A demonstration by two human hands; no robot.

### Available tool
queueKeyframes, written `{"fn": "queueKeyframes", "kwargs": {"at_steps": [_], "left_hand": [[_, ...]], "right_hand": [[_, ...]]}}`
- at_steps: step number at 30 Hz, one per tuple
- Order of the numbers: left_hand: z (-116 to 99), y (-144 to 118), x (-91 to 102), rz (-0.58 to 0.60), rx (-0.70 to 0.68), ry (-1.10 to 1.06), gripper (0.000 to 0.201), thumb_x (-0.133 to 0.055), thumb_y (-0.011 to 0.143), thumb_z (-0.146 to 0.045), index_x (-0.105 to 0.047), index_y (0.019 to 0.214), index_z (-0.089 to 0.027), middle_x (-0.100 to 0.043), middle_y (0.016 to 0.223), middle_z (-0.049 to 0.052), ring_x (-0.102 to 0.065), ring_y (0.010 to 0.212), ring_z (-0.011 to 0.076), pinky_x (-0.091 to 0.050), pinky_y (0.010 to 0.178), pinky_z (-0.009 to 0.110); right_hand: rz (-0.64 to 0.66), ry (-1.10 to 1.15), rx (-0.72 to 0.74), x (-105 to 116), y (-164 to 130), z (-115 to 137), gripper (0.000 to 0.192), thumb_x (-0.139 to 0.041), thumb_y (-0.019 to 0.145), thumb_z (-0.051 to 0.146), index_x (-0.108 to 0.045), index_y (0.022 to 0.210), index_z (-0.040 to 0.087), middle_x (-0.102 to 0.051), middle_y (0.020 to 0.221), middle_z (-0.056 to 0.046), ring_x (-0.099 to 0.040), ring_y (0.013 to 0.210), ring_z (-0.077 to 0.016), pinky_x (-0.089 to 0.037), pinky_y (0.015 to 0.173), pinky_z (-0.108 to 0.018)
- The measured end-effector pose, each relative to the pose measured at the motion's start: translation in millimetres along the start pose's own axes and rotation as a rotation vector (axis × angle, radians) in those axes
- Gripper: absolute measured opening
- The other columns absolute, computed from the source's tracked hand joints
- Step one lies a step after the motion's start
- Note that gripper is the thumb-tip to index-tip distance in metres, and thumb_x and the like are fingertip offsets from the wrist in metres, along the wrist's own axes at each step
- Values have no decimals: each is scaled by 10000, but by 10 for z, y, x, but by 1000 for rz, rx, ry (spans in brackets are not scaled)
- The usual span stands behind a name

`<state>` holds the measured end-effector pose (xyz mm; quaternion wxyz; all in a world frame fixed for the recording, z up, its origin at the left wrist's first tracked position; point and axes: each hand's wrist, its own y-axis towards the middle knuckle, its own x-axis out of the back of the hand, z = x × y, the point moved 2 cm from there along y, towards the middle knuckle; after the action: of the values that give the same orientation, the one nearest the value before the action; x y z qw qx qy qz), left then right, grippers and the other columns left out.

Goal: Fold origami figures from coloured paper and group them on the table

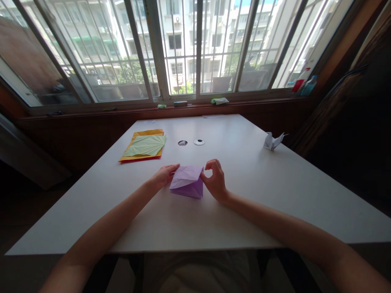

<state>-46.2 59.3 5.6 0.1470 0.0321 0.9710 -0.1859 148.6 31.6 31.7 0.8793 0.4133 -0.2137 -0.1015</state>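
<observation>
Purple folded paper (187, 182) lying flat near the middle of the white worktop (275, 195), somewhat toward the near edge, between both hands. Left hand (163, 176) touching its left corner, fingers laid flat, gripping nothing. Right hand (215, 181) at its right corner, thumb and forefinger pinched on the paper's tip. Paper pale lilac, creased into a rough diamond, upper flap lighter, lower part darker. Toward the far left corner, a stack of coloured sheets (143, 145); near the right edge, a small white folded figure (273, 141).
</observation>
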Motion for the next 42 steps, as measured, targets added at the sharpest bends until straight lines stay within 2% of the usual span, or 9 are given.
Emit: {"fn": "queueKeyframes", "kwargs": {"at_steps": [8, 12, 14, 18, 26, 30, 34, 39, 42], "left_hand": [[2, 7, 1, -38, -13, -39, 159, -655, 680, -232, -626, 745, -91, -660, 681, 65, -602, 596, 137, -472, 603, 239], [19, 28, 22, -1, -57, -17, 203, -694, 638, -253, -636, 768, -108, -662, 746, 55, -601, 662, 122, -471, 652, 221], [30, 25, 12, 39, -61, 21, 232, -704, 626, -270, -643, 785, -113, -662, 786, 59, -600, 710, 125, -469, 686, 223], [30, -8, -27, 63, -38, 87, 243, -710, 619, -267, -657, 797, -110, -661, 805, 64, -591, 723, 114, -462, 699, 208], [10, -31, -32, 44, -13, 85, 198, -699, 632, -241, -668, 780, -112, -663, 799, 63, -585, 701, 100, -462, 649, 177], [13, 2, 1, 17, -44, 11, 172, -681, 645, -189, -663, 800, -117, -669, 827, 63, -599, 734, 113, -468, 675, 188], [-1, 42, 63, -53, -86, -21, 146, -657, 661, -173, -649, 795, -114, -669, 800, 57, -606, 699, 110, -473, 652, 194], [-45, 26, 108, -108, -133, 45, 240, -703, 607, -231, -627, 804, -117, -659, 732, 54, -600, 632, 123, -469, 599, 225], [-62, -30, 54, -90, -151, 201, 319, -719, 571, -299, -626, 819, -123, -653, 718, 46, -585, 612, 132, -450, 570, 240]], "right_hand": [[288, 150, 174, -5, -63, 92, 85, -476, 769, 186, -540, 714, 199, -588, 731, -30, -535, 703, -139, -433, 642, -263], [457, 26, 308, -73, -120, 47, 137, -453, 786, 193, -566, 708, 193, -619, 737, -60, -559, 707, -163, -446, 650, -279], [521, -70, 373, -126, -166, 9, 120, -484, 758, 208, -582, 825, 188, -637, 833, -87, -574, 781, -194, -459, 700, -311], [553, -186, 492, -190, -248, -30, 306, -473, 746, 203, -531, 1043, 158, -599, 1038, -134, -545, 948, -255, -444, 812, -387], [555, -165, 561, -165, -261, -4, 275, -457, 759, 187, -536, 1021, 169, -596, 1027, -130, -533, 950, -271, -425, 824, -422], [543, -130, 475, -159, -206, 26, 229, -479, 728, 154, -554, 945, 160, -611, 946, -117, -541, 873, -230, -442, 775, -363], [382, -68, 334, -94, -124, 53, 105, -470, 711, 117, -536, 745, 191, -584, 766, -53, -508, 776, -188, -430, 717, -333], [87, 66, -8, -4, -17, -35, 138, -411, 699, 81, -471, 765, 186, -510, 791, -40, -478, 765, -162, -417, 680, -304], [94, 201, -218, -37, 14, -142, 116, -401, 762, 176, -479, 849, 183, -534, 880, -53, -507, 795, -157, -424, 693, -300]]}}
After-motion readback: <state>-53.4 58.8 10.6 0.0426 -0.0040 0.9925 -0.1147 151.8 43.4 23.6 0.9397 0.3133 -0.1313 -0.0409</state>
